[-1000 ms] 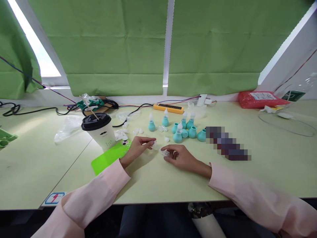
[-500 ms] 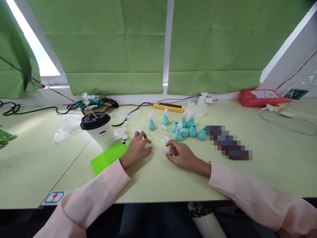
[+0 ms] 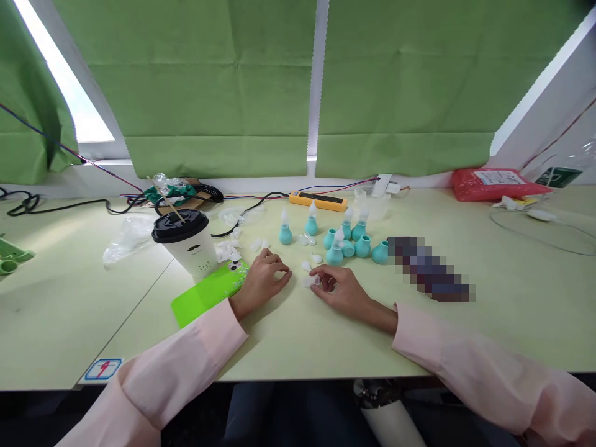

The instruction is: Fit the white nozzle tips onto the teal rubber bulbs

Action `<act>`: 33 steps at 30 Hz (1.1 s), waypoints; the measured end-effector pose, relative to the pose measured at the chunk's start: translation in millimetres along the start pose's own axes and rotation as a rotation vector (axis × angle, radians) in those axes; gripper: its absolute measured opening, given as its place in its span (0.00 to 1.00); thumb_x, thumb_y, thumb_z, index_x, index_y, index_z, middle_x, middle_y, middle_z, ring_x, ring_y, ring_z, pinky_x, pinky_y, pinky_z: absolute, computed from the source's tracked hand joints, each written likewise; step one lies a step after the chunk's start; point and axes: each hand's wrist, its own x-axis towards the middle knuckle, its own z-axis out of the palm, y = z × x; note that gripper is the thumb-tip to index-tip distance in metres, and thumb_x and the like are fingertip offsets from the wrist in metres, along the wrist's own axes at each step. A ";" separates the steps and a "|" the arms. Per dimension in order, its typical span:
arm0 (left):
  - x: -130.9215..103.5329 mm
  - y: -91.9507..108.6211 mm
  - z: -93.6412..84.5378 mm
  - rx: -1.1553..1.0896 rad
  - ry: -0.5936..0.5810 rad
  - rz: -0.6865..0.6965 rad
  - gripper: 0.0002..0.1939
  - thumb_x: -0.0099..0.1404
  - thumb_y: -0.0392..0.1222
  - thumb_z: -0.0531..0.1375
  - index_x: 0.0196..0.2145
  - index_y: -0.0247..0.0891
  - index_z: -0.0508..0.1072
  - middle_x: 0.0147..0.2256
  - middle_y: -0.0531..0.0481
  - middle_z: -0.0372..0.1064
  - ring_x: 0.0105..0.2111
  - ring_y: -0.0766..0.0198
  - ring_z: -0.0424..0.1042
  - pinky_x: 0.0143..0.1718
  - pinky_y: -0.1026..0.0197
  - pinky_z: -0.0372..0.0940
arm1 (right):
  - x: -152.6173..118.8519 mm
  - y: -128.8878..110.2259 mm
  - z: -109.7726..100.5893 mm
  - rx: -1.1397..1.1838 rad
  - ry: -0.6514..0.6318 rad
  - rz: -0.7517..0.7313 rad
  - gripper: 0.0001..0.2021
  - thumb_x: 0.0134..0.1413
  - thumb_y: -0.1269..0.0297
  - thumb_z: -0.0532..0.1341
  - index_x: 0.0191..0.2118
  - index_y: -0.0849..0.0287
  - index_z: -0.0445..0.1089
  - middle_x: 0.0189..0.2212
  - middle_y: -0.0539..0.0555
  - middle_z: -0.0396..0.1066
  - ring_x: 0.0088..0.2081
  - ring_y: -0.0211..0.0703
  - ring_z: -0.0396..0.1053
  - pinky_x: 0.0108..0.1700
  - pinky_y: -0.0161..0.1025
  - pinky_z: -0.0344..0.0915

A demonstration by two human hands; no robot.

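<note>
Paper cup (image 3: 195,253) with a black lid stands farthest left of the items noted, just behind a green phone case (image 3: 200,298) lying flat on the counter (image 3: 279,347). Left hand (image 3: 261,280) is beside the case, thumb and forefinger drawn close together; no piece shows between them, though whether something tiny is pinched cannot be told. One second ago it held a small white part; a white tip (image 3: 306,266) now lies near the right hand's fingertips, presumably that part set down. It has also come back toward the right hand since half a second ago. Judged meaning: tip and clear piece remain separate, not joined. Clear plastic piece (image 3: 310,282) is gripped by the right hand (image 3: 343,292) in thumb and fingers, low over the counter. Behind the hands, teal bulbs (image 3: 362,247) stand grouped, some capped with white tips, others open-topped, one lying on its side.
</note>
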 end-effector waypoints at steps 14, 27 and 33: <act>-1.7 13.9 -4.5 -0.541 -0.101 -0.173 0.10 0.55 0.44 0.55 0.27 0.36 0.72 0.27 0.49 0.68 0.30 0.66 0.65 0.32 0.63 0.60 | -1.8 -1.0 1.8 0.304 -0.022 0.048 0.12 0.40 0.67 0.59 0.35 0.60 0.68 0.22 0.50 0.66 0.22 0.34 0.63 0.27 0.34 0.66; -2.8 21.2 -3.1 -0.744 -0.158 -0.287 0.11 0.53 0.44 0.56 0.27 0.32 0.73 0.27 0.48 0.69 0.28 0.65 0.67 0.29 0.64 0.61 | -2.4 -4.1 1.8 0.397 -0.066 0.124 0.13 0.39 0.66 0.60 0.36 0.61 0.69 0.23 0.50 0.66 0.24 0.34 0.63 0.29 0.35 0.66; -4.9 24.7 -2.8 -0.638 -0.035 -0.220 0.09 0.54 0.42 0.56 0.28 0.34 0.72 0.28 0.47 0.69 0.29 0.65 0.67 0.31 0.63 0.62 | -1.0 -5.0 1.0 0.500 -0.076 0.195 0.13 0.39 0.64 0.61 0.36 0.60 0.69 0.23 0.50 0.66 0.26 0.35 0.64 0.30 0.35 0.66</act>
